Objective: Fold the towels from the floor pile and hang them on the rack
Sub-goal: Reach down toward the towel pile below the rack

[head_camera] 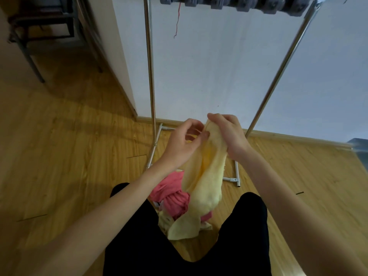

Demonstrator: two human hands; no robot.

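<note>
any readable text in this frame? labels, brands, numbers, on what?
None readable.
Yellow towel: no tag or print visible.
Pink towel in the floor pile: no visible text.
Grey towels along the top of the rack: cut off by the frame edge and blurred, no text can be made out.
Wall and floor: no signs or labels.

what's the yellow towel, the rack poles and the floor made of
Yellow towel: soft cloth, probably terry or microfibre; it hangs limp, with a fuzzy nap.
Rack poles: metal, likely steel or chrome; they look shiny and silvery.
Floor: wood or wood-look laminate; grain and plank seams show.
</note>
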